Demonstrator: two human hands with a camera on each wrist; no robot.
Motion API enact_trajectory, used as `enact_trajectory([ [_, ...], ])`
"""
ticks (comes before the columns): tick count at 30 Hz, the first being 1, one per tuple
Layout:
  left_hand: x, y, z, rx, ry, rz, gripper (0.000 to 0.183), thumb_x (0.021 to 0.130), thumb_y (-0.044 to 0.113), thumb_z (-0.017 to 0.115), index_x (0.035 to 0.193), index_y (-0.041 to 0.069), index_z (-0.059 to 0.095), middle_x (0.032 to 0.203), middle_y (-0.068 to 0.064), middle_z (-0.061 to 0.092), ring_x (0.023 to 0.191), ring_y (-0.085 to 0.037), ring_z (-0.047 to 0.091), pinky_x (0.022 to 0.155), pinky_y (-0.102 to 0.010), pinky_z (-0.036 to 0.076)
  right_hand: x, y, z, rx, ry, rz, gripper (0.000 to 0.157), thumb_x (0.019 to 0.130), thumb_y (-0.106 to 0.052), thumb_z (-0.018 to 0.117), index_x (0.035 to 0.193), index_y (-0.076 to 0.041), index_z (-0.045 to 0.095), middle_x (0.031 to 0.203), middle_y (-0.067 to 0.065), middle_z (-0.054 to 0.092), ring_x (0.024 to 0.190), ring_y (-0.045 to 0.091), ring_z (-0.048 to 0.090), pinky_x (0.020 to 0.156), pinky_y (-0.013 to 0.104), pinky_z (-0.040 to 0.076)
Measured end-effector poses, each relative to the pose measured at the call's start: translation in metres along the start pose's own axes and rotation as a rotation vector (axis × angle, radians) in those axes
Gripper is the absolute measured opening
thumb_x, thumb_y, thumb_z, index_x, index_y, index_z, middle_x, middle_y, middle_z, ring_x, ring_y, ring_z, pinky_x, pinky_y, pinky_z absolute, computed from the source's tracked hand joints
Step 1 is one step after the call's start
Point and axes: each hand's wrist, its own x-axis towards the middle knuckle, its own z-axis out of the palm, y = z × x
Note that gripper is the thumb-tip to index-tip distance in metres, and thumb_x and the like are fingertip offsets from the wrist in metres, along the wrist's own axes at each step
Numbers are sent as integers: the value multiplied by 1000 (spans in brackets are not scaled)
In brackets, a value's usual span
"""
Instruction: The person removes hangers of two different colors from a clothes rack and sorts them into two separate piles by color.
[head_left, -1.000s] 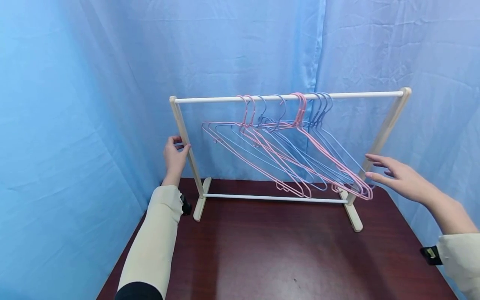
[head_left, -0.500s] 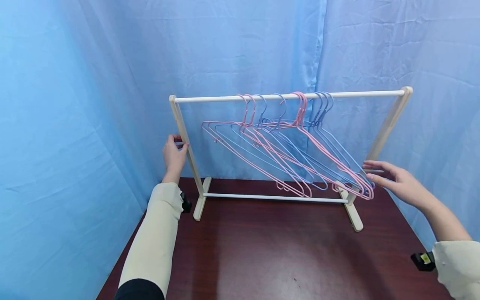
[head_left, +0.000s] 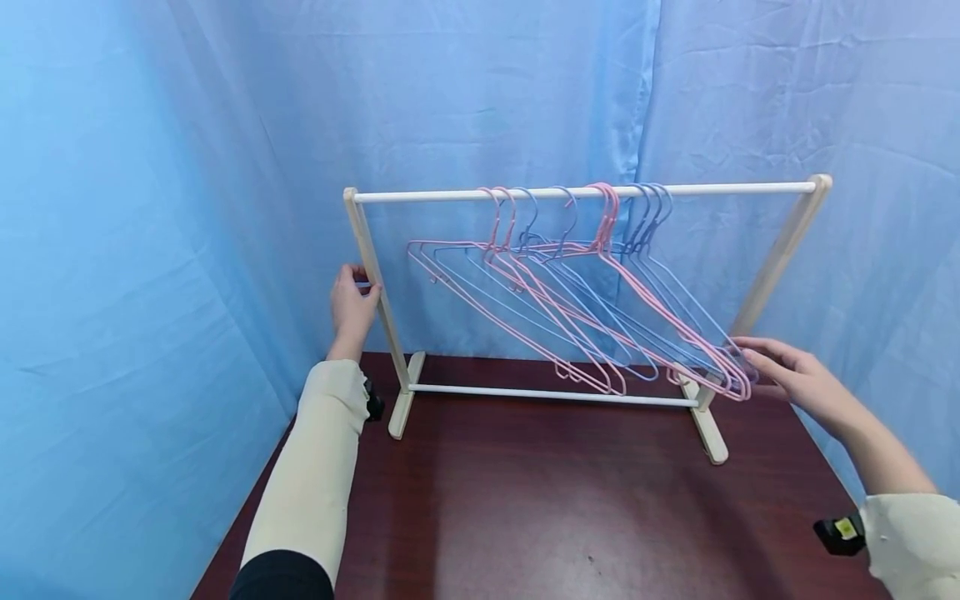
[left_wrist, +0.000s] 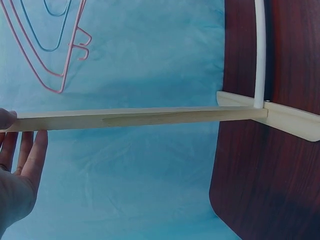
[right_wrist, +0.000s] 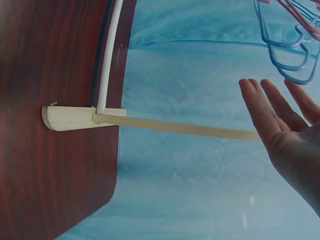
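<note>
A small clothes rack with wooden side posts and white rods stands on the table. Several pink wire hangers and blue wire hangers hang from its top rod, their right ends angled toward the viewer. My left hand pinches the left post, thumb on one side and fingers on the other in the left wrist view. At the lower right ends of the hangers is my right hand, in front of the right post. Its fingers are extended near the blue hanger ends; contact is unclear.
The dark red-brown table reaches toward the viewer in front of the rack. Blue curtains enclose the back and both sides. The rack's lower rod joins two wooden feet.
My right hand has moved down slightly along the right post to the hanger ends. My left hand keeps its place on the left post. The hangers have barely shifted.
</note>
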Motion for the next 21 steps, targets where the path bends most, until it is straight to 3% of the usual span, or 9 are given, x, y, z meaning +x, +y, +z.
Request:
enact_trajectory([
  [4,0,0,1,7,1,3,33,99,17,60,126,2,49,127,-21,56,118,-35,62,97,-48,55,0,5,1,73,10,15,37,107,-15,42,143,-17,49,119,-35,55,99,-11,63,76,16,58],
  [8,0,-3,2,11,-9,2,32,99,16,60,125,2,49,127,-21,57,117,-36,62,96,-49,56,1,8,2,239,17,21,34,105,-10,46,134,-21,60,114,-27,65,97,-7,67,76,17,58],
  [14,-1,-7,1,37,-15,-7,31,99,16,60,125,3,50,126,-20,58,116,-36,63,94,-49,56,2,11,5,458,-8,11,33,102,-2,48,125,-16,68,113,-16,72,96,1,72,76,21,60],
  [21,1,-5,3,66,-24,-1,31,99,17,60,125,3,50,126,-20,59,115,-35,63,92,-50,57,0,16,2,662,-25,-8,38,103,4,41,124,-10,70,116,-7,74,102,5,72,80,24,61],
])
